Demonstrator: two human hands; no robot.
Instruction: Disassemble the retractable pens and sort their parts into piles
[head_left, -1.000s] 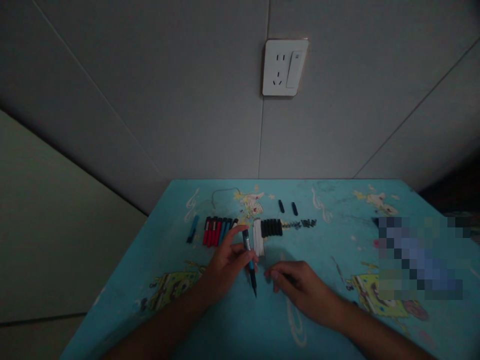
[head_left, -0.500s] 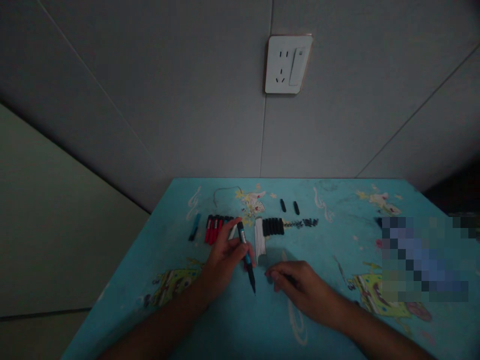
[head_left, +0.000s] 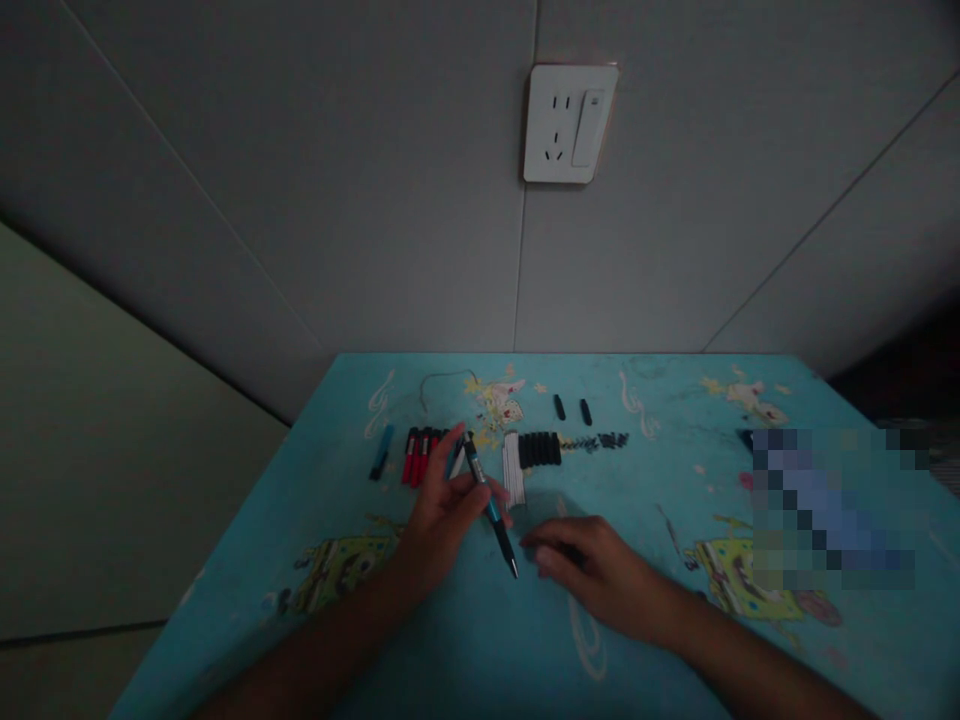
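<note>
My left hand point(head_left: 442, 515) is closed around a blue pen point(head_left: 490, 503) with a black grip, thumb and fingers on its barrel. The pen slants down to the right, and its silvery tip points toward my right hand point(head_left: 589, 560). That hand hovers just right of the tip, apart from it, fingers curled and thumb near the forefinger. Whether something small sits in it I cannot make out. Behind my left hand lie red pen barrels point(head_left: 417, 458), partly hidden by the fingers. Beyond the pen are thin white refills point(head_left: 513, 470) and a row of black grips point(head_left: 540, 449).
Small dark parts point(head_left: 615, 440) trail right of the grips, with two black pieces point(head_left: 586, 411) behind. A blue-and-black piece point(head_left: 382, 453) lies at left. A blurred-out object point(head_left: 832, 500) covers the table's right side. The blue patterned table point(head_left: 645, 680) meets a wall with a socket point(head_left: 570, 124).
The pen's tip now shows a silvery cone, where a thin dark point showed before. My right hand stays curled beside it. The whole view has shifted slightly.
</note>
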